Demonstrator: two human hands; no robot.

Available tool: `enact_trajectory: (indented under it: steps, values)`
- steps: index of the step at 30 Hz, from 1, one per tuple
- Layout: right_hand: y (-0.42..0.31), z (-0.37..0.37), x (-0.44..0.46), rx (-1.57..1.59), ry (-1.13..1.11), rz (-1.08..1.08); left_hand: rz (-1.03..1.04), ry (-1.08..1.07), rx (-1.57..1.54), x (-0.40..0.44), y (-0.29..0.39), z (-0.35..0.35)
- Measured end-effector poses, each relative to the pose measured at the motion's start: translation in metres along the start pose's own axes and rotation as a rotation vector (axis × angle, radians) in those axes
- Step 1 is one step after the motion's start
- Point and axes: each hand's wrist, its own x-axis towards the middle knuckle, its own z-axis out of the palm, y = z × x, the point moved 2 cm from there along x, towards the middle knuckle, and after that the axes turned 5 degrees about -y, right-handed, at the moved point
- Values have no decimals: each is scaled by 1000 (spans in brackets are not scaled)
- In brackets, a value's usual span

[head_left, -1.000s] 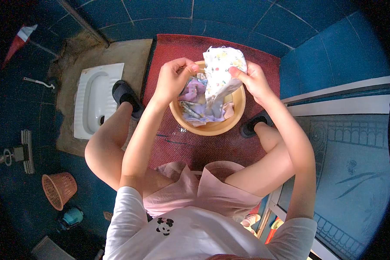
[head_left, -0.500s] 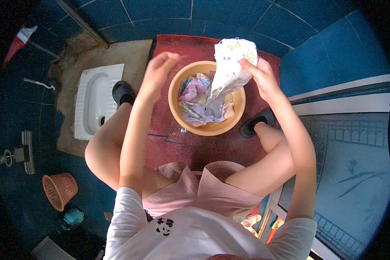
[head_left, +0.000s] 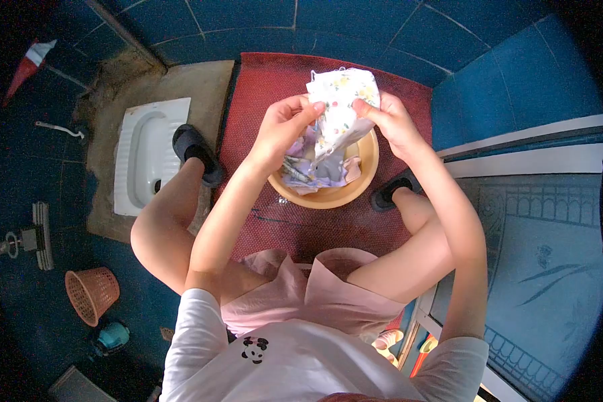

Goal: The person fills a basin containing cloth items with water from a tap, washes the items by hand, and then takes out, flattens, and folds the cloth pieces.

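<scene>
Between my two hands hangs a white cloth (head_left: 342, 94) printed with small yellow and red flowers. My left hand (head_left: 289, 124) pinches its left edge, thumb on top. My right hand (head_left: 390, 120) grips the right side, its thumb pressed on the print. Beneath the cloth stands a round yellow-orange basin (head_left: 328, 199). Several crumpled fabrics (head_left: 308, 171) in lilac, grey and patterned colours lie in it. The cloth's lower end hangs over the basin's middle; whether it touches the fabrics I cannot tell.
A red textured mat (head_left: 275, 234) lies under the basin. My feet in dark slippers (head_left: 195, 153) flank it. To the left are a white squat toilet (head_left: 147, 154) and a pink woven basket (head_left: 92, 295). A glazed door panel (head_left: 536, 248) borders the right.
My left hand has come right from beside the basin and taken hold of the flowered cloth. My right hand has shifted slightly left and down with it.
</scene>
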Motion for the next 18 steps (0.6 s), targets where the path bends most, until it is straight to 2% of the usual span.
enact_trajectory:
  steps: [10,13,17,18]
  values:
    - [-1,4,0,-41,12,2,155,96,41,2,2,-17]
    - [1,-7,-1,-43,51,-10,63,136,-3,3,5,-32]
    - [-4,-18,-3,-48,139,-3,-26,71,-46,6,5,-34]
    - [-7,-18,-4,-43,143,-3,-93,36,-145,6,4,-33]
